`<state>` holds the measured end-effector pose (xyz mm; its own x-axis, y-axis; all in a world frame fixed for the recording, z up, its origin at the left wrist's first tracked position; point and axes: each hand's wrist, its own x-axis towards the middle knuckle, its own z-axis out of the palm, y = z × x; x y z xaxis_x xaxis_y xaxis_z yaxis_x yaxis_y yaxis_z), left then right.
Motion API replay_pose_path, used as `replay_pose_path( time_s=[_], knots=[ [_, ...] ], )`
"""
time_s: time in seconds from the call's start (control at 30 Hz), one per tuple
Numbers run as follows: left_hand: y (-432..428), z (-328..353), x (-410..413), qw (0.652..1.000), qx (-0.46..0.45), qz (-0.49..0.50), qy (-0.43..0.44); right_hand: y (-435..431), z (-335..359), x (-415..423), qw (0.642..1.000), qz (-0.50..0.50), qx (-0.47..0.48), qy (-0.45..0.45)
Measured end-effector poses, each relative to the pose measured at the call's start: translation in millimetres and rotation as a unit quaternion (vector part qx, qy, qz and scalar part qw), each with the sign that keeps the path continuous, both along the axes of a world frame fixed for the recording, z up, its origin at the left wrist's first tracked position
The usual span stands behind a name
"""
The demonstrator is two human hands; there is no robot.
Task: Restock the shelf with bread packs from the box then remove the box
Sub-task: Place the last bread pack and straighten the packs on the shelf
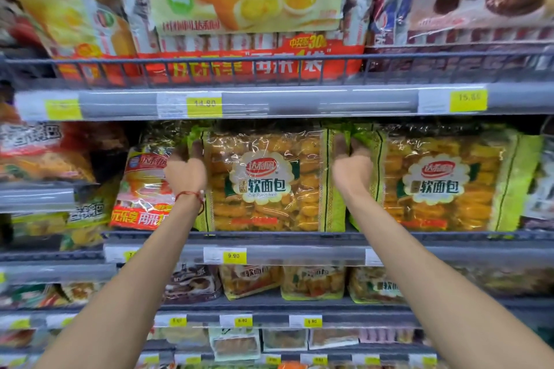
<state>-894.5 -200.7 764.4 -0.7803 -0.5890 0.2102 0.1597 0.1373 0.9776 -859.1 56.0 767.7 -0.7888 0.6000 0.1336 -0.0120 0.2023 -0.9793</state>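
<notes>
Two hands, left hand (186, 174) at 9 o'clock, right hand (352, 169) at 3, are clamped on bread pack (269, 183) edges, fingers curled behind (pack upright, prob. being squared w/ its neighbour) on shelf (299, 237).

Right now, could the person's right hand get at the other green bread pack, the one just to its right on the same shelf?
Probably yes. The right hand grips the middle pack by its edge, and the neighbouring pack stands right beside it, front uncovered; the hand would need to let go first.
</notes>
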Motion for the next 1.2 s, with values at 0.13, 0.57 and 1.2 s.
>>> replay_pose_path(
  time_s=[0.13,0.57,1.2],
  knots=[
    [-3.4,-3.2,1.8,0.999,-0.037,-0.01,0.003,9.6,-9.0,-7.9,1.0,-0.005,0.03,-0.006],
    [-1.5,-7.0,0.5,0.998,0.013,-0.047,0.026,14.5,-10.6,-7.7,0.999,0.0,-0.019,0.045],
    [-24.0,-69.4,43.5,0.923,-0.323,-0.162,-0.132,36.0,-68.1,51.6,0.915,0.198,0.281,-0.21]
  ],
)
